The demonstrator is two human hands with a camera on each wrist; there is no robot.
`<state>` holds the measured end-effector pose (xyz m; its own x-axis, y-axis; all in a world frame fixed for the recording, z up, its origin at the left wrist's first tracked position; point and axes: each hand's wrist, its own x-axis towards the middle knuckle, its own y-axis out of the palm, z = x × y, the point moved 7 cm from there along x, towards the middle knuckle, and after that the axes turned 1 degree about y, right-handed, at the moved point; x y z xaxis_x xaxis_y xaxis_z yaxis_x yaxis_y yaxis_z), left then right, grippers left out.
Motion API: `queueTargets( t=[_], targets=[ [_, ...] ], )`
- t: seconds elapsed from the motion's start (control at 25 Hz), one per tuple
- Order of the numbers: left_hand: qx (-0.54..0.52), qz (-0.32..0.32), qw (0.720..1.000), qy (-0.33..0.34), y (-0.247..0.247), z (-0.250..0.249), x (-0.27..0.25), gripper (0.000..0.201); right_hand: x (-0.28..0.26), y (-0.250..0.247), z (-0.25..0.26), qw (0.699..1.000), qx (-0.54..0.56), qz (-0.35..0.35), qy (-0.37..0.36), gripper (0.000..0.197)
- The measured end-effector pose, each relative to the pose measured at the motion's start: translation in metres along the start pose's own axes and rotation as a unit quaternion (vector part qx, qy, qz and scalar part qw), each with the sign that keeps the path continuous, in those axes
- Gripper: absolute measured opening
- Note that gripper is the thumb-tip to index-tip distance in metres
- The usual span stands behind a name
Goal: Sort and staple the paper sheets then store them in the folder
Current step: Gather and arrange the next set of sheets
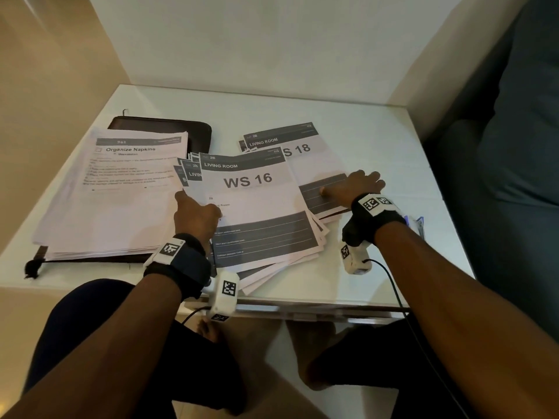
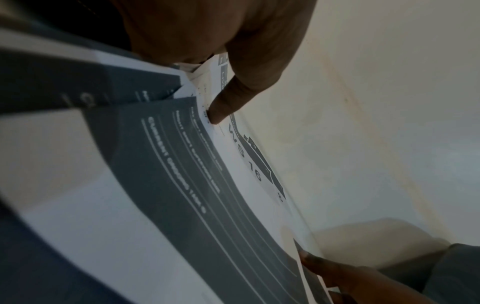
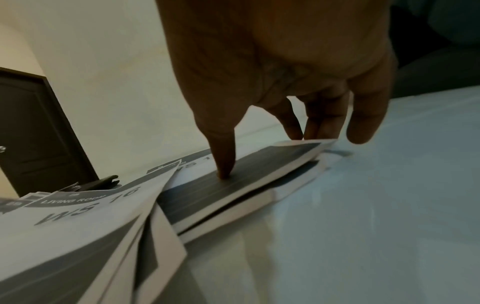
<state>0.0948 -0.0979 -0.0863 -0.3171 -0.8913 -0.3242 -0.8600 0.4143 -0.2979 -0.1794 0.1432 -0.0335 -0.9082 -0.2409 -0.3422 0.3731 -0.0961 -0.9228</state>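
A fanned pile of sheets lies mid-table, topped by the "WS 16" sheet [image 1: 257, 201] [image 2: 197, 185] [image 3: 78, 207]. My left hand [image 1: 196, 213] grips that sheet at its left edge. Its thumb [image 2: 228, 98] is on top and its other fingers are hidden under the bowed paper. To the right sits the "WS 18" stack [image 1: 302, 152] [image 3: 233, 193]. My right hand [image 1: 354, 186] rests on its dark lower band, thumb tip [image 3: 223, 160] pressing down and fingers lying over the right edge. The dark folder [image 1: 169, 125] lies back left under an "Organize Napkins" stack [image 1: 121, 192].
The white table [image 1: 378, 140] stands in a corner with walls behind and to the left. A blue-grey sofa [image 1: 514, 146] borders its right side. A small bluish object [image 1: 419, 223] shows partly behind my right wrist. A dark door [image 3: 33, 133] appears in the right wrist view.
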Motion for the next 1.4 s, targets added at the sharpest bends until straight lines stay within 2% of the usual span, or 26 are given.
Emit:
queueTargets(
  t=[0.08,0.2,0.28,0.4,0.48,0.6,0.68,0.76,0.84,0.92,1.04,1.16,1.28,1.36,1.4],
  targets=[
    [0.004,0.000,1.000,0.006,0.001,0.001,0.001,0.062,0.006,0.003,0.004,1.000,-0.021,-0.003,-0.021,0.083],
    [0.001,0.001,1.000,0.006,0.001,0.001,0.000,0.061,0.014,0.004,0.010,0.998,0.052,-0.008,-0.047,0.068],
    [0.002,0.003,1.000,0.000,0.002,0.002,0.000,0.061,0.020,0.005,0.004,0.994,0.101,-0.003,-0.031,0.061],
    [0.000,0.006,1.000,0.000,0.002,0.001,0.000,0.062,0.025,0.008,-0.003,0.991,0.125,-0.018,-0.037,0.044],
    [-0.005,0.010,1.000,0.000,0.002,0.002,0.002,0.063,0.026,0.001,-0.009,0.979,0.194,-0.032,-0.050,0.034],
    [-0.008,0.012,1.000,0.004,0.002,0.002,0.002,0.061,0.022,-0.042,-0.024,0.927,0.357,-0.098,-0.056,0.035],
    [-0.007,0.009,1.000,0.007,0.002,0.002,0.003,0.062,0.012,-0.074,-0.032,0.871,0.470,-0.130,-0.056,0.027],
    [-0.005,0.005,1.000,0.008,0.003,0.000,0.002,0.060,-0.006,-0.084,-0.031,0.814,0.571,-0.094,-0.057,0.013],
    [-0.024,0.000,1.000,0.005,0.004,-0.001,0.002,0.058,-0.024,-0.066,-0.023,0.792,0.608,-0.017,-0.049,0.013],
    [-0.057,0.005,0.998,0.007,0.008,-0.004,0.000,0.059,-0.039,-0.033,-0.016,0.791,0.609,0.042,-0.040,0.020],
    [-0.132,0.014,0.991,0.019,0.016,-0.007,0.001,0.060,-0.057,0.021,-0.011,0.796,0.601,0.072,-0.005,0.029],
    [-0.140,0.051,0.988,0.026,0.027,-0.005,0.009,0.083,-0.070,0.058,-0.002,0.814,0.571,0.106,-0.003,0.036],
    [-0.072,0.089,0.992,0.050,0.043,0.007,0.023,0.097,-0.076,0.061,0.004,0.887,0.448,0.104,-0.048,0.054],
    [-0.051,0.097,0.991,0.073,0.050,0.003,0.021,0.098,-0.075,0.057,0.003,0.936,0.326,0.100,-0.082,0.071],
    [-0.052,0.105,0.989,0.092,0.051,-0.010,0.010,0.095,-0.073,0.054,-0.001,0.952,0.276,0.100,-0.088,0.080]
  ],
)
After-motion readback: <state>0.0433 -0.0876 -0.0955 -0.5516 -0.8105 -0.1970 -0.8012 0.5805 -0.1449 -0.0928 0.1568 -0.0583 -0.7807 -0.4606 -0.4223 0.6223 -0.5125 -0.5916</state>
